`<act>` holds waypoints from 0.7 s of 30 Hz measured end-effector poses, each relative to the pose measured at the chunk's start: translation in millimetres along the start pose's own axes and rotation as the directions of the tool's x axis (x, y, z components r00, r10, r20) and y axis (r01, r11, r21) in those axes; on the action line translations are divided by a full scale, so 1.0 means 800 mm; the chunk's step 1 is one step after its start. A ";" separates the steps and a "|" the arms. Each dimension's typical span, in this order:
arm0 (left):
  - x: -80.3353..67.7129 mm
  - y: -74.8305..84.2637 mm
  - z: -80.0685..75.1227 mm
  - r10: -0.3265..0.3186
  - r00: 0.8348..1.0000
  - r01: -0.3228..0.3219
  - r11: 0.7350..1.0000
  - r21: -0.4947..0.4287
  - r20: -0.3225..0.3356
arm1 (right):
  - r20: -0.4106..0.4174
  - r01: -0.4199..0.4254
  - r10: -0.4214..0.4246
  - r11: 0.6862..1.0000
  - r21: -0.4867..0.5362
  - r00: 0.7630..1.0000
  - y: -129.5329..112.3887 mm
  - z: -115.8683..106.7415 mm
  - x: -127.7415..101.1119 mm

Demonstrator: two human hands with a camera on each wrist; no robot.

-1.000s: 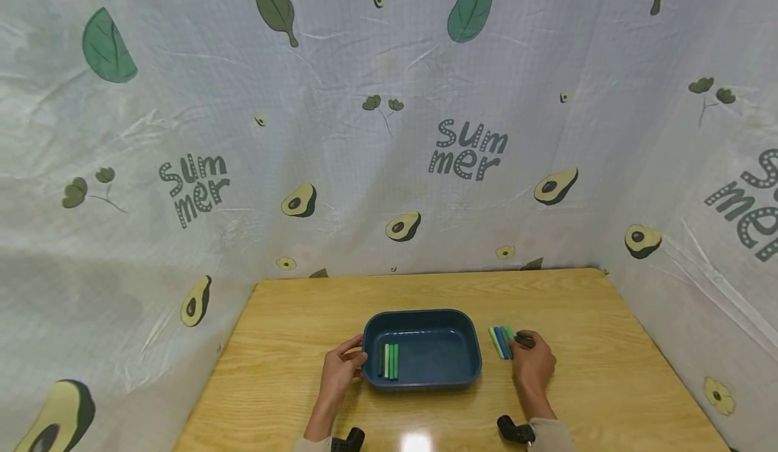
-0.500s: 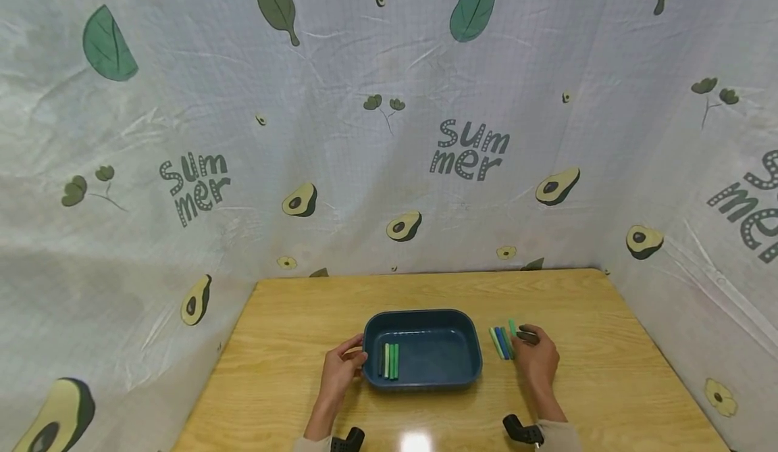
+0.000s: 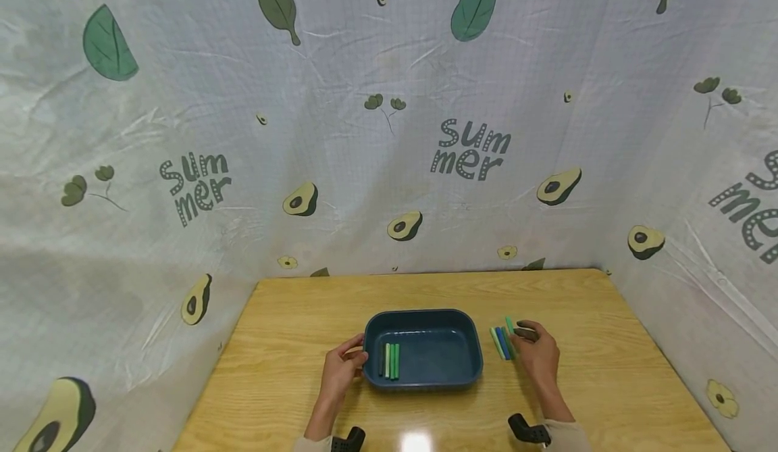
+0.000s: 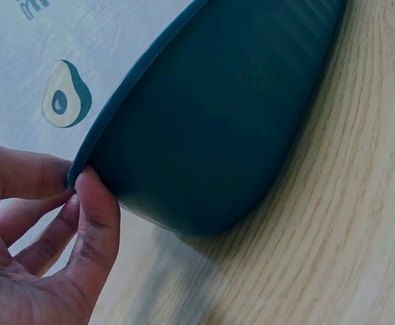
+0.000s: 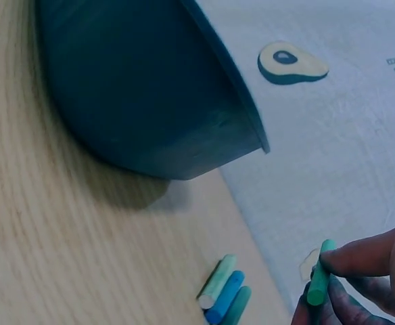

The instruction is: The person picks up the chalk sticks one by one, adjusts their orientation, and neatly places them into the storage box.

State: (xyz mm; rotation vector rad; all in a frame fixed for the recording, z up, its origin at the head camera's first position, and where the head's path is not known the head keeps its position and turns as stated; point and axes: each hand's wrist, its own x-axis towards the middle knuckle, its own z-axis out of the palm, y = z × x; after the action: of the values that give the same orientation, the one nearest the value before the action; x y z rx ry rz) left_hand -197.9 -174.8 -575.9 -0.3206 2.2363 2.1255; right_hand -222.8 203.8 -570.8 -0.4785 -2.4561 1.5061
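A dark blue tray sits mid-table with three green chalk sticks lying at its left end. My left hand holds the tray's left rim, thumb under the lip. Right of the tray lie a few green and blue chalk sticks on the wood; the right wrist view shows these sticks too. My right hand pinches one green chalk stick between thumb and fingers, lifted just above the table beside that row.
The wooden table is enclosed by avocado-print cloth walls at the back and both sides. Bare wood lies behind the tray and toward the right edge.
My right hand has picked one green stick out of the row and raised it a little off the table. The left hand and tray have not moved.
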 end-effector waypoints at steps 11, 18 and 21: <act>-0.002 -0.001 0.000 0.002 1.000 -0.002 1.000 0.005 -0.007 | 0.151 -0.050 0.032 0.992 0.116 0.988 -0.023 -0.012 0.000; -0.003 -0.001 0.003 0.000 1.000 0.000 1.000 0.006 -0.006 | 0.252 -0.097 0.042 0.972 0.213 0.967 -0.040 -0.021 0.003; -0.003 -0.001 0.002 -0.001 1.000 0.001 1.000 0.006 -0.018 | 0.288 -0.112 0.040 0.964 0.241 0.957 -0.048 -0.021 0.003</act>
State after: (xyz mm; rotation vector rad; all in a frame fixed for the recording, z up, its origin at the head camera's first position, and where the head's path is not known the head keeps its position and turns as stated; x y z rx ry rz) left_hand -195.8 -173.0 -576.1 -0.3412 2.2513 2.1238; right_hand -225.3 202.4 -528.7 -0.3328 -2.4118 2.0144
